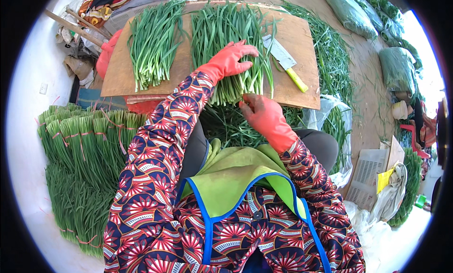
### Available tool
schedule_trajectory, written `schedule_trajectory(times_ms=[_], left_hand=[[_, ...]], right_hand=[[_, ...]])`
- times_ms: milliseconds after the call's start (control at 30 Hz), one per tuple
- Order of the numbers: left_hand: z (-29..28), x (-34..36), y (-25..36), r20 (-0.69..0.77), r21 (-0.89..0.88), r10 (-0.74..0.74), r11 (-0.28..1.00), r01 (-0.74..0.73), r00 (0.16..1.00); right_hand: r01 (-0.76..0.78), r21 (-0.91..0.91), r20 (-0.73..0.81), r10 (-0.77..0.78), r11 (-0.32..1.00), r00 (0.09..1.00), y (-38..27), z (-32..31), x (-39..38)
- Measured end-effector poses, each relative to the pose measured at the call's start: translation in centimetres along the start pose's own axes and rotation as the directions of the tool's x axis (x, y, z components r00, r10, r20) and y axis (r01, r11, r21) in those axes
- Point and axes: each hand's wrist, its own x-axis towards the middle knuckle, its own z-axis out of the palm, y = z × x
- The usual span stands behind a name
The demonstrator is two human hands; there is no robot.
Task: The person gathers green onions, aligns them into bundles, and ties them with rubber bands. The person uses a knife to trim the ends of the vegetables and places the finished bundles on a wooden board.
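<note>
Two piles of garlic chives lie on a wooden board [188, 75], pale stem ends towards me. My left hand [231, 61], in a pink-red rubber glove, rests across the right pile of chives [226, 28] with its fingers stretched out. In a matching glove with darkened fingertips, my right hand [266, 117] is at the board's near edge, fingers closed beside the stem ends; what they pinch is hidden. Untouched, the left pile of chives [158, 42] lies apart. A knife [285, 56] with a wide blade and yellow handle lies right of the pile.
Tied bunches of chives [85, 131] stand stacked at my left. Loose leaves [330, 51] cover the floor beyond the board's right edge. A clear plastic bag [342, 145] is near my right knee. Filled green bags [351, 13] and a pale crate [368, 174] stand farther right.
</note>
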Motion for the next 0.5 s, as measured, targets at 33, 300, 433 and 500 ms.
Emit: schedule_trajectory(times_ms=[33,300,433,500], left_hand=[[-0.3,-0.1,-0.2,0.003,-0.009,0.016,1.0,-0.016,1.0],[0.5,-0.1,-0.2,-0.029,0.002,0.038,0.999,-0.038,0.999],[0.1,-0.2,0.7,-0.015,-0.016,-0.007,1.0,0.007,1.0],[0.0,-0.1,0.7,0.027,0.04,0.001,0.999,-0.002,1.0]], right_hand=[[-0.005,0.045,-0.013,0.005,0.999,1.0,0.3,-0.6,-0.4],[-0.106,0.166,-0.185,0.136,0.98,0.973,3.2,-1.1,-0.1],[-0.15,-0.068,-0.134,0.14,0.986,0.981,1.7,0.0,1.3],[-0.121,-0.19,-0.125,0.098,0.974,0.987,1.9,0.6,2.1]])
